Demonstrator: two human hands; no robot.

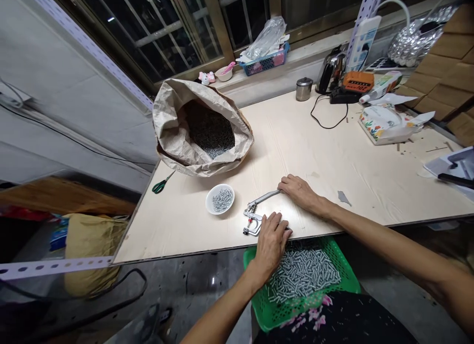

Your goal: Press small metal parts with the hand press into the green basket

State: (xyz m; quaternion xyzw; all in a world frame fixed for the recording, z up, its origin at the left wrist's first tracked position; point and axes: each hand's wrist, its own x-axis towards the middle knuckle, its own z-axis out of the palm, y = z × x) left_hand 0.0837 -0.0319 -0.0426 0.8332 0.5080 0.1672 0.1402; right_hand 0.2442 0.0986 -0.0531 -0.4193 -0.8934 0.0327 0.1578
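Note:
My left hand (pixel 272 237) rests at the table's front edge, fingers curled beside the jaws of a small metal hand press (pixel 255 215). My right hand (pixel 298 188) lies over the end of the press's long handle, fingers bent down on it. A small white bowl (pixel 219 199) of metal screws sits just left of the press. Below the table edge, on my lap, a green plastic basket (pixel 311 277) holds several small metal pieces.
A large paper sack (pixel 196 129) of screws stands at the table's back left, green-handled scissors (pixel 163 185) beside it. A kettle (pixel 331 69), steel cup (pixel 304 88), orange device (pixel 357 82) with cord and tissue pack (pixel 385 124) lie at the back right.

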